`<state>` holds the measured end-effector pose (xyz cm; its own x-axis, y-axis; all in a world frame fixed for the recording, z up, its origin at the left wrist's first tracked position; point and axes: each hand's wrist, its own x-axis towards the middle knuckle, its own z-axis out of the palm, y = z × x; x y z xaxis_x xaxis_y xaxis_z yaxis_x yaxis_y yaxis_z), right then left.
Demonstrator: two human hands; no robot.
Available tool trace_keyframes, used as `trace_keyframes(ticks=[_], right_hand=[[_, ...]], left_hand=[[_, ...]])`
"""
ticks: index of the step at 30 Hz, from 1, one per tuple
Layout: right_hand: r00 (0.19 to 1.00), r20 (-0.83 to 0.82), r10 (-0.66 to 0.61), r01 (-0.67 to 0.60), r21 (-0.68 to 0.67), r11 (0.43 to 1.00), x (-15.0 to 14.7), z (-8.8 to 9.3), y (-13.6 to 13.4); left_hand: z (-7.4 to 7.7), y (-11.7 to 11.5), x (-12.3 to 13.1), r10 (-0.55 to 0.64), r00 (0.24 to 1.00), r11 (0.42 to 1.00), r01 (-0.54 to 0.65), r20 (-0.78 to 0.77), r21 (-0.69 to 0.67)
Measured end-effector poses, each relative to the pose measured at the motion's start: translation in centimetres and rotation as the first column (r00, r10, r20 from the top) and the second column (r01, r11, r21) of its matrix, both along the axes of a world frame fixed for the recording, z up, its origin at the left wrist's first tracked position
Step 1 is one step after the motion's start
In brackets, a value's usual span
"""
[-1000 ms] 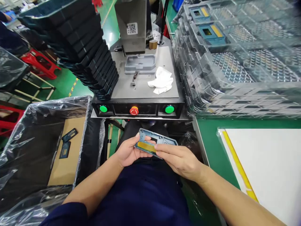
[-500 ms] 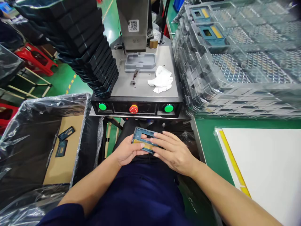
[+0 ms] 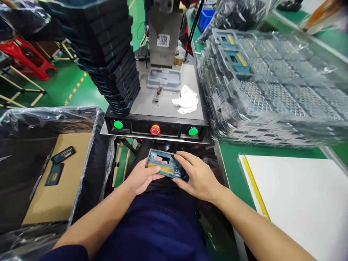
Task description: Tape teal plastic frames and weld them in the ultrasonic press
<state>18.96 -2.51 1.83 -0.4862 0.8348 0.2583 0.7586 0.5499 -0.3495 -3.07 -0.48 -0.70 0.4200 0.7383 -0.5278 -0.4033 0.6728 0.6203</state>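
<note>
Above my lap I hold a dark blue plastic housing (image 3: 179, 170) with a rectangular window and a yellow strip (image 3: 167, 168) along its near side. My left hand (image 3: 144, 175) grips its left end, thumb on the strip and fingers beneath. At the right end, my right hand (image 3: 199, 177) has its fingers over the far edge and its thumb at the near edge. Ahead stands a press with a grey fixture (image 3: 164, 79) on its plate, and a crumpled white cloth (image 3: 186, 99) lies beside it.
A tall stack of black trays (image 3: 108, 54) rises at the press's left. Clear plastic trays (image 3: 261, 119) are piled on the right, near a white sheet (image 3: 296, 195). In the lined bin (image 3: 100, 145), two dark parts lie on cardboard (image 3: 54, 203). Green buttons flank a red stop button (image 3: 155, 130).
My right hand has gone from fingers laid across the housing's face to gripping its right end, uncovering more of the strip. My left hand keeps its hold. The head view has shifted.
</note>
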Motion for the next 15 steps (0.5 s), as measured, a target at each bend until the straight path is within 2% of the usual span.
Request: trace_keyframes(ticks=[4,7,11,15], right_hand=[[1.0,0.018,-0.001,-0.001,0.12,0.993,-0.4,3.4,3.1],[0.998,0.042,-0.044,0.036,0.176,0.984,-0.6,6.5,7.1],[0.98,0.127,-0.153,0.134,0.145,0.98,-1.3,9.2,14.1],[0.914,0.268,-0.304,0.301,0.055,0.952,-2.0,10.2,20.9]], left_hand=[[0.1,0.3,-1.3,0.062,0.986,0.995,-0.072,0.152,0.062],[-0.2,0.5,-2.6,0.07,0.987,0.997,-0.075,0.147,0.034],[-0.9,0.2,-4.3,0.101,0.993,0.995,-0.1,0.069,-0.017],[-1.7,-0.2,-6.1,0.145,0.989,0.988,-0.142,0.042,-0.06]])
